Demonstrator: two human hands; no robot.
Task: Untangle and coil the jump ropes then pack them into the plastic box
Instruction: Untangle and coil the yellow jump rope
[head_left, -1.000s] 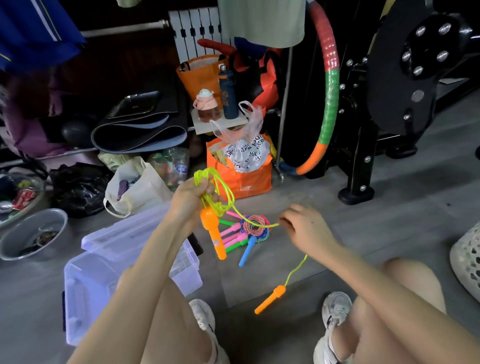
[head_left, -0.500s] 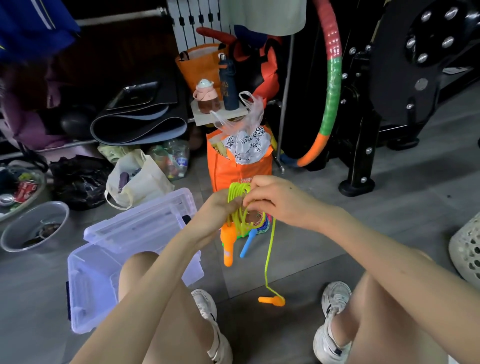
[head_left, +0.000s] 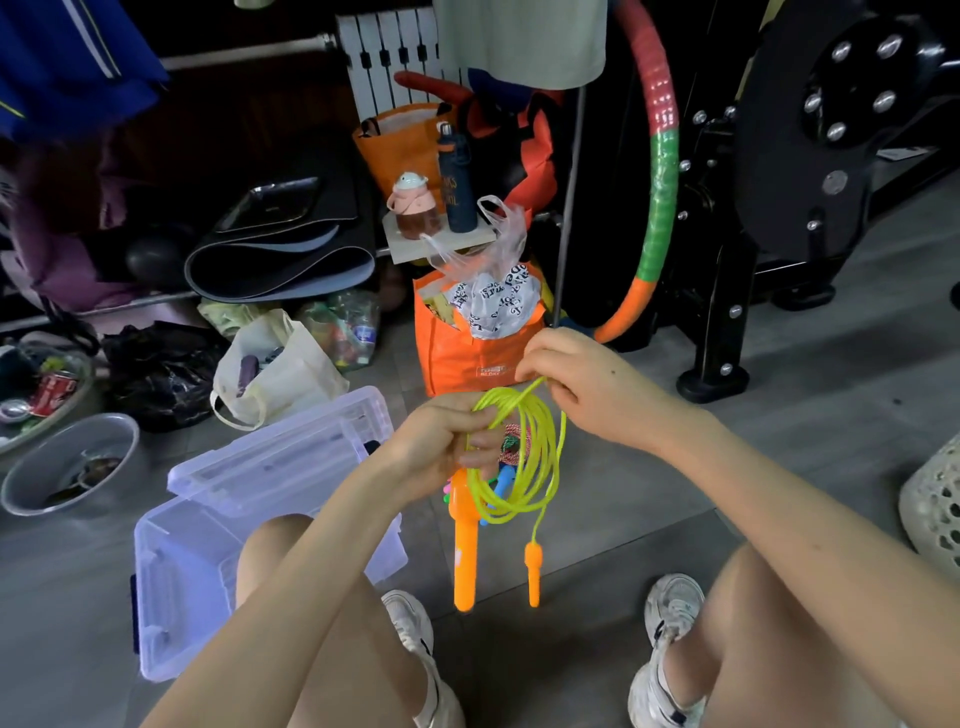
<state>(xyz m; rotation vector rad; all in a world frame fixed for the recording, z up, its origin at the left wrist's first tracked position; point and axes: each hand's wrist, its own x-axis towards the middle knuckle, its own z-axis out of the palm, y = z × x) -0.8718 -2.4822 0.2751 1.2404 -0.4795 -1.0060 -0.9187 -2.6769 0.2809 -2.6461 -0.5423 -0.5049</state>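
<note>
step: coiling | left hand (head_left: 441, 447): fingers clenched round the yellow rope (head_left: 543, 467), so finished loops hang below them without spilling | right hand (head_left: 587, 384): fingers pinch the strand just above, I judge to lay another loop | plastic box (head_left: 171, 571): open, left of fingers

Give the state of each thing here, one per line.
Yellow rope, looped into a coil, off the floor.
Left hand, grips the coil.
Right hand, pinches the rope's top strand.
Orange handles, both hanging below the coil.
Plastic box, open, lid tipped back.
</note>
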